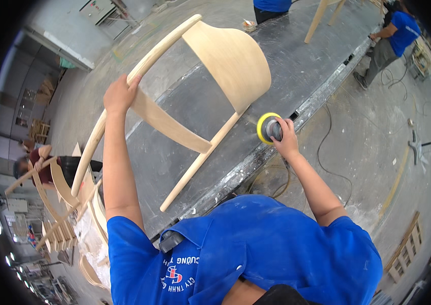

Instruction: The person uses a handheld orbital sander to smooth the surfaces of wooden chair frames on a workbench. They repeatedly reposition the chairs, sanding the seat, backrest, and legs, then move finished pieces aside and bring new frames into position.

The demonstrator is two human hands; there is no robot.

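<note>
A pale wooden chair frame (169, 122) with a broad curved backrest (233, 63) lies across the dark workbench. My left hand (120, 95) is closed round its long far-left rail, near where a cross rail joins. In my right hand (286, 140) is a round power sander (271, 128) with a yellow-edged pad. The sander is held off the chair, over the bench's near right edge, its pad turned toward the backrest. Part of my right fingers is hidden behind the sander.
The dark workbench (297, 66) runs diagonally, with a worn metal edge. A cable (322, 152) trails on the floor at right. Co-workers stand at the far right (401, 30), far end and left. More chair frames (58, 188) stand at left; a wooden pallet (404, 246) lies lower right.
</note>
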